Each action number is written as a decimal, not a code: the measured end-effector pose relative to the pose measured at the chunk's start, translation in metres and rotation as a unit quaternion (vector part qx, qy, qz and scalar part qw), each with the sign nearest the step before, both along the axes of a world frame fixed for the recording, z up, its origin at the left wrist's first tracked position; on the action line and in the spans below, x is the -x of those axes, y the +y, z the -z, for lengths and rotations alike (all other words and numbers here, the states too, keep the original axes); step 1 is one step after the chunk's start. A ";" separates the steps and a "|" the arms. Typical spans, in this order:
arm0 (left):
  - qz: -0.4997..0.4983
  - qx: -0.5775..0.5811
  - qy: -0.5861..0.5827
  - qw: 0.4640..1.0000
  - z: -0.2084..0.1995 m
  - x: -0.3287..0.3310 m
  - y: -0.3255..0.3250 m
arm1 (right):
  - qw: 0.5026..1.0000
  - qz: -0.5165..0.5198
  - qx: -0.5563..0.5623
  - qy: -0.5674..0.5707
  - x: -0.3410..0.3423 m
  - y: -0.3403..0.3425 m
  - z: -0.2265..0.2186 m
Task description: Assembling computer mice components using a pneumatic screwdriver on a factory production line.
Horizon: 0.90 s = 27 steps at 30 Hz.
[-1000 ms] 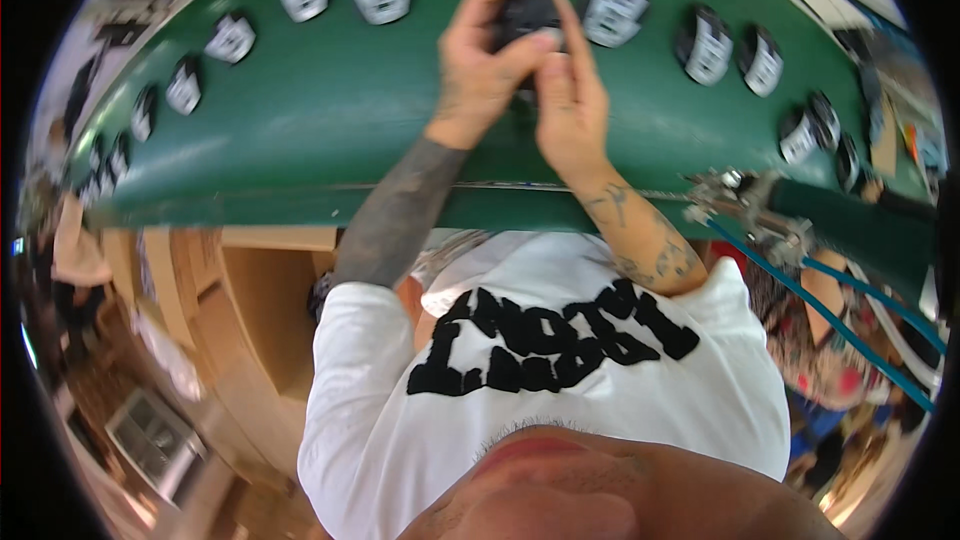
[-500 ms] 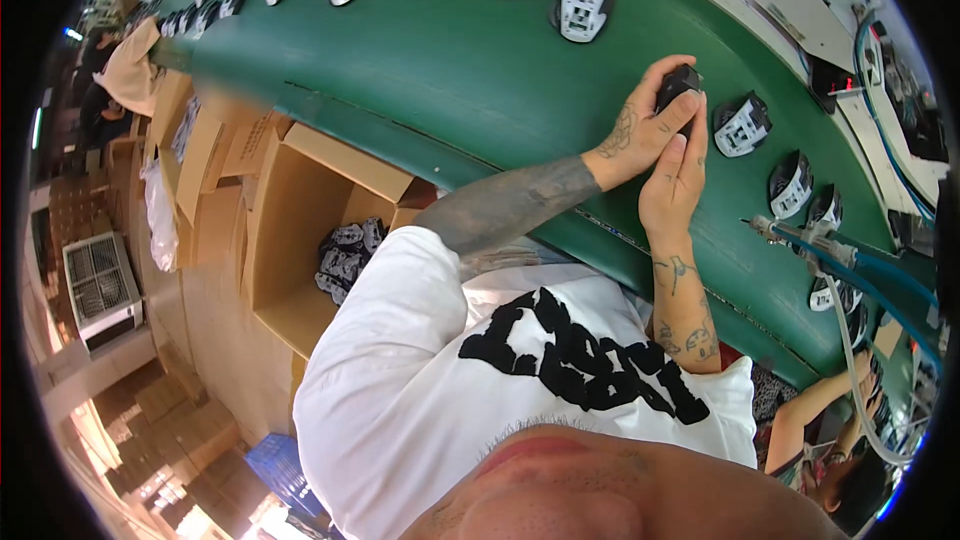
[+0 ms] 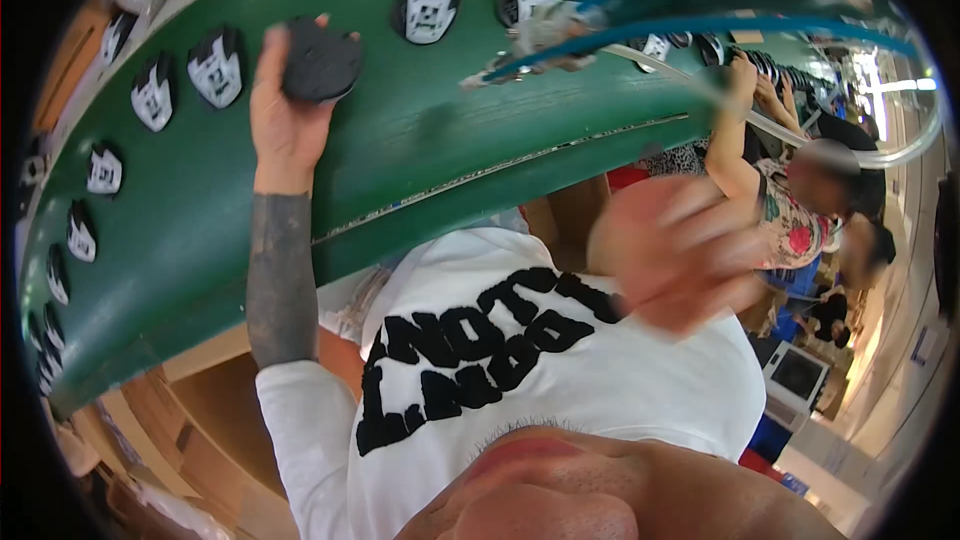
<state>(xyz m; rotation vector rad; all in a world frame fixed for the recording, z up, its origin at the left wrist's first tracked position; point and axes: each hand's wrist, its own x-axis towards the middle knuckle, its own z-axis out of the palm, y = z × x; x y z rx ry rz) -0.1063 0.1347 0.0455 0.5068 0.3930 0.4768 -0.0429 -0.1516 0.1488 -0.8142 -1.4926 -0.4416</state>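
Note:
My left hand (image 3: 284,132) holds a dark computer mouse (image 3: 320,62) up over the green work surface (image 3: 400,130), its flat black face showing. The fingers and thumb wrap around the mouse's edge. In front of my chest, my right hand (image 3: 670,255) is smeared by motion, so I cannot make out whether it holds anything. Partly assembled mice, black with white inner parts, lie spaced along the surface. The nearest to my left hand is one mouse (image 3: 216,67) on its left; another mouse (image 3: 428,5) lies to its right.
Blue hoses (image 3: 700,32) with a metal fitting (image 3: 548,35) hang over the surface at the upper right. Beyond them a co-worker's arm (image 3: 733,145) reaches to the surface. An open cardboard box (image 3: 225,420) stands below the near edge at lower left.
My hands have parted: the left keeps the mouse and now holds it apart, while the right has pulled back toward my chest. The view has swung to the right.

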 end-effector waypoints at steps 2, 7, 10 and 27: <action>0.032 -0.062 0.010 0.998 0.002 -0.003 -0.006 | 0.967 0.207 -0.081 0.127 -0.007 0.006 -0.030; 0.054 -0.155 0.021 0.986 0.003 -0.007 -0.021 | 0.940 0.220 0.073 0.250 -0.048 0.047 -0.055; 0.062 -0.170 0.055 0.982 0.004 -0.006 -0.024 | 0.905 0.116 0.143 0.384 -0.042 0.074 -0.081; 0.109 -0.249 0.054 0.961 -0.001 -0.001 -0.031 | 0.891 -0.365 0.185 0.197 -0.137 0.089 -0.044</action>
